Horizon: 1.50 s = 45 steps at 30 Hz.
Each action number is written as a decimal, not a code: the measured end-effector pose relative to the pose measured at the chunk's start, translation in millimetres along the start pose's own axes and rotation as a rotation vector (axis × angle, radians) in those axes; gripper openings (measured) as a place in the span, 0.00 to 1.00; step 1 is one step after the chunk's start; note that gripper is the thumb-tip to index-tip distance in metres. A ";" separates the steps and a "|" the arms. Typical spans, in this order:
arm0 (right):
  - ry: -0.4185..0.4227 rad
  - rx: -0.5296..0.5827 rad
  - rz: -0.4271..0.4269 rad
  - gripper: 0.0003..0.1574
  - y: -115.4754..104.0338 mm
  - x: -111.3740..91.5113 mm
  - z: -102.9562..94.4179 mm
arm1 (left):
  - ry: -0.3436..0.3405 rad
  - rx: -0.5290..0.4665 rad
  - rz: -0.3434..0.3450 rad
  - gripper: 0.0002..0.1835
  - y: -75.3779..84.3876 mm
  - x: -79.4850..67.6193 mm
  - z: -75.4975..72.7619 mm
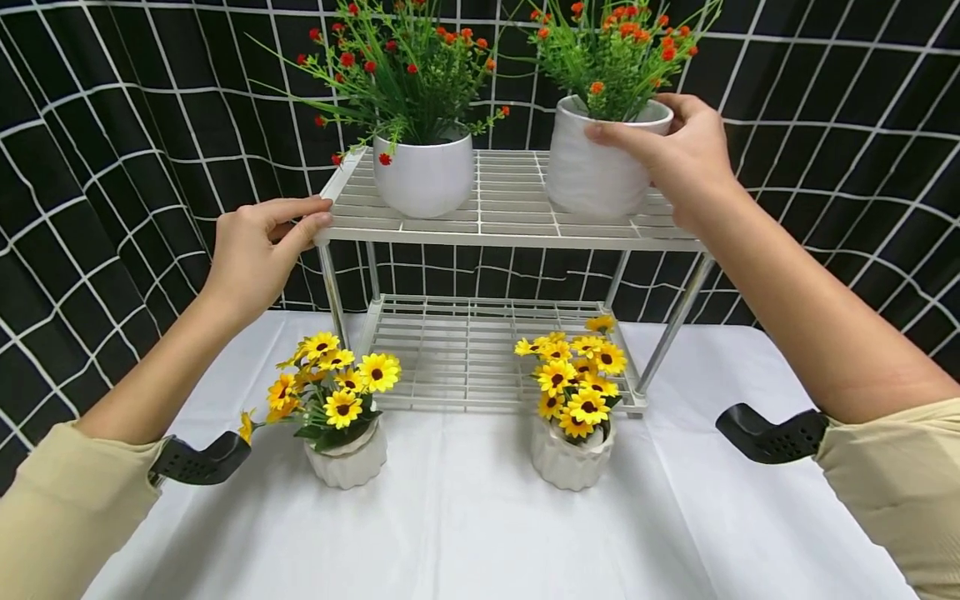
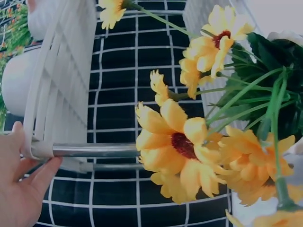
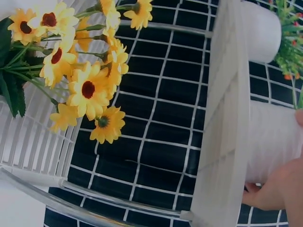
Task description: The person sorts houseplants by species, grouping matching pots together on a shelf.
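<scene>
My right hand (image 1: 690, 162) grips a white textured pot (image 1: 592, 179) of orange flowers (image 1: 626, 33), with the thumb on its front near the rim. This pot is at the right end of the upper tier of a white two-tier wire shelf rack (image 1: 517, 240); the right wrist view shows its base at the tier. At the upper tier's front left corner, my left hand (image 1: 251, 250) pinches the rack between thumb and fingers. A smooth white pot (image 1: 425, 179) of red flowers stands on the same tier, left of the held pot.
Two ribbed white pots, one left (image 1: 348, 458) and one right (image 1: 573, 458), hold yellow flowers on the white tablecloth (image 1: 465, 517) before the rack. The lower tier (image 1: 465, 350) sits between metal legs. Behind hangs a black cloth with white grid lines (image 1: 112, 167).
</scene>
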State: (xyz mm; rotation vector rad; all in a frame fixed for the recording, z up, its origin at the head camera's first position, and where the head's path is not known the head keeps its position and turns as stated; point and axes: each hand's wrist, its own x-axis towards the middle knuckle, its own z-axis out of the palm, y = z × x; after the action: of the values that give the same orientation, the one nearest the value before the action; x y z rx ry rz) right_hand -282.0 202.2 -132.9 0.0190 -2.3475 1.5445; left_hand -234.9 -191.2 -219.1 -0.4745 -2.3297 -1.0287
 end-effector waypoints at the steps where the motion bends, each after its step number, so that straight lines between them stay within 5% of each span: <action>1: -0.002 -0.008 -0.002 0.61 -0.1 -0.9 0.7 | 0.000 0.001 -0.004 0.17 -0.1 0.0 -0.6; 13: -0.010 -0.018 -0.043 0.63 2.6 -15.6 1.5 | -0.004 0.017 -0.035 0.17 0.4 -1.6 -3.0; 30: 0.014 -0.046 -0.126 0.58 20.9 -66.9 -2.0 | -0.011 0.005 -0.062 0.19 0.1 -2.4 -2.9; 45: 0.077 -0.048 -0.342 0.49 61.9 -111.2 -0.8 | -0.009 0.009 -0.068 0.19 1.1 0.0 -1.3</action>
State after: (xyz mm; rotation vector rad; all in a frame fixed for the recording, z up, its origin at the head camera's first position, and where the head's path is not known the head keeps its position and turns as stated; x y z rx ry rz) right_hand -188.4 209.8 -218.8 0.3260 -2.1822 1.2990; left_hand -233.9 -191.5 -217.8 -0.4001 -2.3719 -1.0490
